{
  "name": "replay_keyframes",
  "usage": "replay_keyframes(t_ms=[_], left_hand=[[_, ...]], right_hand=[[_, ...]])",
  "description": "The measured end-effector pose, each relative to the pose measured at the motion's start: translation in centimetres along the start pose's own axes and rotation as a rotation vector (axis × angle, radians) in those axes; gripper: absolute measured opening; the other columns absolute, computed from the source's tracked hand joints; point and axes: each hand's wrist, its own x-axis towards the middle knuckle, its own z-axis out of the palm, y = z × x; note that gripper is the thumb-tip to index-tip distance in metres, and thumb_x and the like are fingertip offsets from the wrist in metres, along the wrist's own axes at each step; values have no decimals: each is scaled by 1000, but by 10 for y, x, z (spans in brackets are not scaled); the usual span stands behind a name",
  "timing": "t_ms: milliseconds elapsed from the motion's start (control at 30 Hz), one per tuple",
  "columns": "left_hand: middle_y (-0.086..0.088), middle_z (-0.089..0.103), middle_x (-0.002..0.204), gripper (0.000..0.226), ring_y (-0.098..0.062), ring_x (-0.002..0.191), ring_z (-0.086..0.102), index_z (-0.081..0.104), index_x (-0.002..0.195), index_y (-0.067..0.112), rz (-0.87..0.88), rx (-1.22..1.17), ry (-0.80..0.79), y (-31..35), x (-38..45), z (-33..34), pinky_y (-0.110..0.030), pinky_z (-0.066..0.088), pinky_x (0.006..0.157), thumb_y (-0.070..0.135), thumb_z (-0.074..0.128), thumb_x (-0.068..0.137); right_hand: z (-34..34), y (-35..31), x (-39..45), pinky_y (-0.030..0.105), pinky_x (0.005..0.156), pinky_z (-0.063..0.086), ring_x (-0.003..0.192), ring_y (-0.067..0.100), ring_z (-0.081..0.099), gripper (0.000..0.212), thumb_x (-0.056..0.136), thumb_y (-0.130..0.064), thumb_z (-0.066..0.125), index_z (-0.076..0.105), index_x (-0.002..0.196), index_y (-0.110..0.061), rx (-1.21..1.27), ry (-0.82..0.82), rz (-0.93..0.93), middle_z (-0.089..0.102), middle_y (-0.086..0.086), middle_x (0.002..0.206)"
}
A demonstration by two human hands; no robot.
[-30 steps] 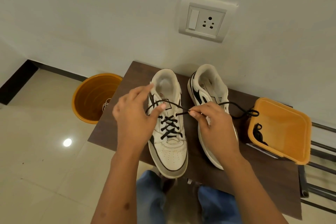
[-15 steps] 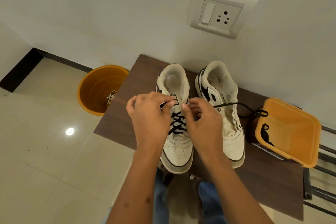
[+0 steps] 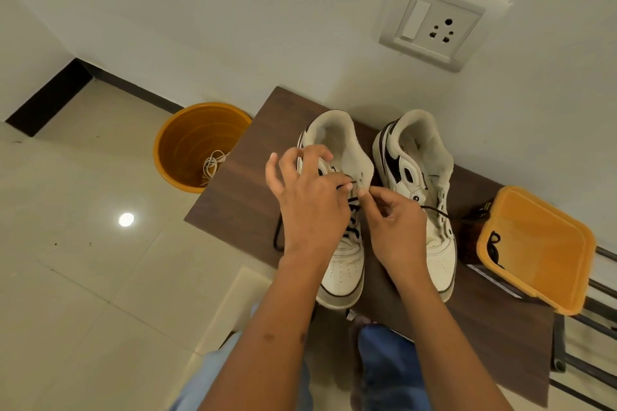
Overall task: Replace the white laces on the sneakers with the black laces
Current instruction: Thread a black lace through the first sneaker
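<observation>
I read both hands pinching black lace [image 3: 430,209] at the top eyelets of the left sneaker [image 3: 344,264], left hand [image 3: 310,207] and right hand [image 3: 397,230] closed on it; right sneaker [image 3: 430,197] at 3 o'clock remains unlaced

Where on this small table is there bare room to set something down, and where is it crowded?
Bare table lies left of the left sneaker, up to the table's left edge, and nearer the person, right of the right sneaker below the orange tub. It is crowded between the sneakers, where both hands work the black lace.
</observation>
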Motion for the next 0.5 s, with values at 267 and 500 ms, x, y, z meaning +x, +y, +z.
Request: replay_keyframes(t_ms=[267, 500], left_hand=[[9, 60, 109, 4, -22, 124, 34, 77, 79, 27, -25, 68, -35, -2, 2, 0, -52, 8, 115, 27, 79, 76], [8, 65, 103, 5, -24, 123, 39, 75, 79, 26, 8, 104, -23, 0, 2, -2, -52, 7, 113, 23, 78, 77]], right_hand=[[3, 4, -3, 7, 55, 39, 61, -5, 58, 14, 95, -21, 62, 75, 101, -22, 1, -66, -1, 64, -18, 67], [5, 5, -5, 8, 55, 39, 61, -6, 58, 16, 95, -24, 63, 76, 103, -20, -18, -54, 5, 63, -19, 66]])
